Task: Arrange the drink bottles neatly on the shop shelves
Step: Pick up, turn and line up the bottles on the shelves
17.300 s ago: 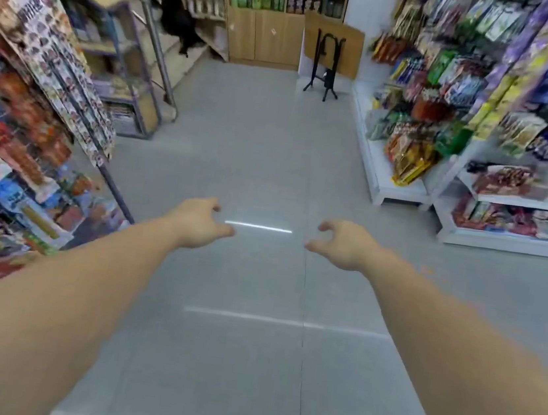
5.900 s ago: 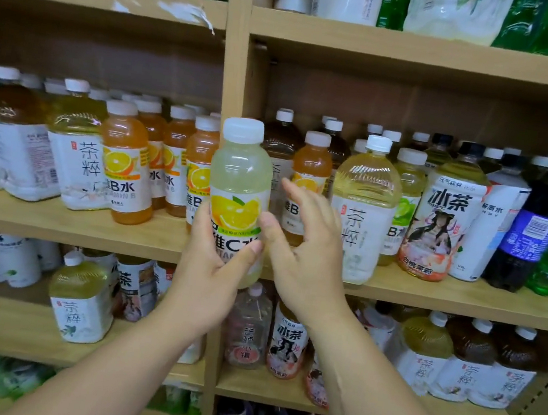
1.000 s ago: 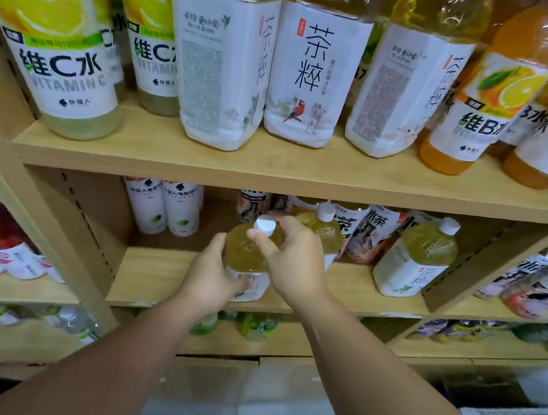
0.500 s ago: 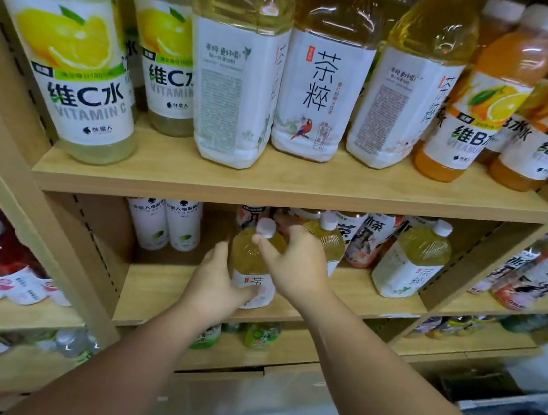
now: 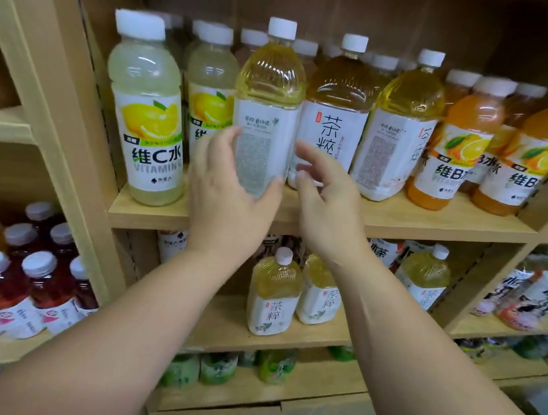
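Both hands had risen from the small tea bottle (image 5: 273,297); the left hand (image 5: 231,209) gripped the large tea bottle (image 5: 270,82), and the right hand (image 5: 327,210) hung beside it, loosely curled and empty.

Your left hand (image 5: 227,208) and right hand (image 5: 327,214) are bare, and so are both arms, with skin showing all the way back to the near edge of the view. Your left forearm (image 5: 133,328) and right forearm (image 5: 421,346) look smooth and rounded, thick near you and narrowing toward the wrists. The fingers (image 5: 219,145) are slim, with short nails
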Demonstrator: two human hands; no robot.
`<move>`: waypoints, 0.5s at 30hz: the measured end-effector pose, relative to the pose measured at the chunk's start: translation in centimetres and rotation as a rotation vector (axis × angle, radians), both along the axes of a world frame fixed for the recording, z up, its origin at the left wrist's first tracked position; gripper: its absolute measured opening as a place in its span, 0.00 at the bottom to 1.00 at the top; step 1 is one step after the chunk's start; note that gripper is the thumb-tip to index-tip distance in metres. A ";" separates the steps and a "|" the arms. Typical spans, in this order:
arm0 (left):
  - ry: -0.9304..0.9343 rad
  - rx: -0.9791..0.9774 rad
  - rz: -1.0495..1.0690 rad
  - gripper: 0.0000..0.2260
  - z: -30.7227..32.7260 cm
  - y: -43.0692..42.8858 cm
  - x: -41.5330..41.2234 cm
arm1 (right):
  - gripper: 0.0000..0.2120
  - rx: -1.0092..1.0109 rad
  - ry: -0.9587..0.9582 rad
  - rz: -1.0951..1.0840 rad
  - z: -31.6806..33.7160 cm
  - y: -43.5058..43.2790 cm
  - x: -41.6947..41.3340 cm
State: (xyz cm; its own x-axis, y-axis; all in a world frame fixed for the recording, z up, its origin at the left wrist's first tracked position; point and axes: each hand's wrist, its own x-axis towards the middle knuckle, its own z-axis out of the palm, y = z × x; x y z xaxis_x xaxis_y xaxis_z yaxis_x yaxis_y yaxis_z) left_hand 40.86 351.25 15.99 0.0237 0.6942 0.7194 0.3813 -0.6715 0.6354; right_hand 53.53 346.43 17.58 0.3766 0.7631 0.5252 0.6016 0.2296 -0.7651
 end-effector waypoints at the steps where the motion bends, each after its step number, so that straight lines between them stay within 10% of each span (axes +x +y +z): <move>1: 0.000 -0.074 0.000 0.33 0.6 0.7 0.4 | 0.20 -0.023 -0.008 0.032 0.2 0.4 0.2; 15: -0.123 -0.211 0.065 0.28 3.1 0.4 1.3 | 0.22 0.034 0.143 0.190 1.3 -0.1 1.9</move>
State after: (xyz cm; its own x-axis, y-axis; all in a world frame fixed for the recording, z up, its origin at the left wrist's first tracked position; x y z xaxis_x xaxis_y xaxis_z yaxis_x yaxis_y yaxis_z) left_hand 42.12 351.64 19.12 -0.1043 0.8265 0.5531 0.3304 -0.4958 0.8031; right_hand 55.42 346.29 18.88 0.3004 0.8103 0.5032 0.4308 0.3554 -0.8295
